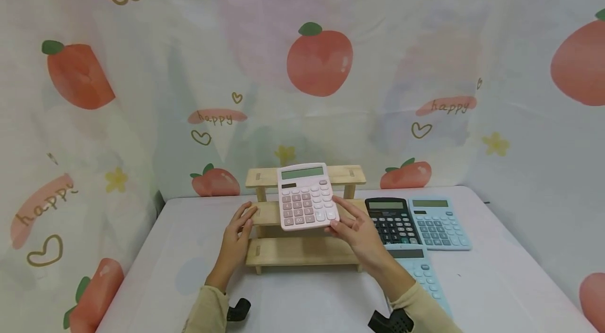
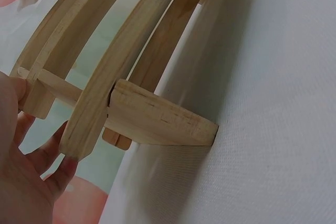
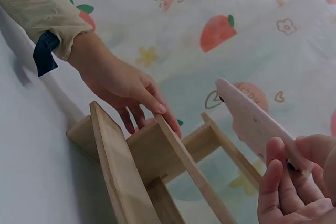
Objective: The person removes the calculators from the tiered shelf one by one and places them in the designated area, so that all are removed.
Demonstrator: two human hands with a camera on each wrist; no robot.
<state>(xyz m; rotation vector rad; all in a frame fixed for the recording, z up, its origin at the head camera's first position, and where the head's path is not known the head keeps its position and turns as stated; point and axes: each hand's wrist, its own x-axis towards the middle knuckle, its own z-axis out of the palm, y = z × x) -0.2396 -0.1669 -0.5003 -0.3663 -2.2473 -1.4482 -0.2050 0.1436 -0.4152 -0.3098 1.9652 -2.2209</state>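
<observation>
A pink calculator (image 1: 308, 196) with a grey display is held up in front of the three-tier wooden rack (image 1: 302, 251), its keys facing the head camera. My right hand (image 1: 361, 233) pinches it by its lower right corner, thumb on the front and fingers behind, as the right wrist view shows from the side. At the rack's left end, my left hand (image 1: 235, 238) grips the end of the middle shelf. In the left wrist view, the fingertips (image 2: 65, 171) rest against that wooden shelf end.
Right of the rack lie a black calculator (image 1: 392, 220) and a blue calculator (image 1: 439, 222) side by side. Another blue calculator (image 1: 420, 270) lies nearer, partly behind my right forearm. The white tabletop (image 1: 179, 249) meets a fruit-print cloth backdrop (image 1: 264, 128) behind the rack.
</observation>
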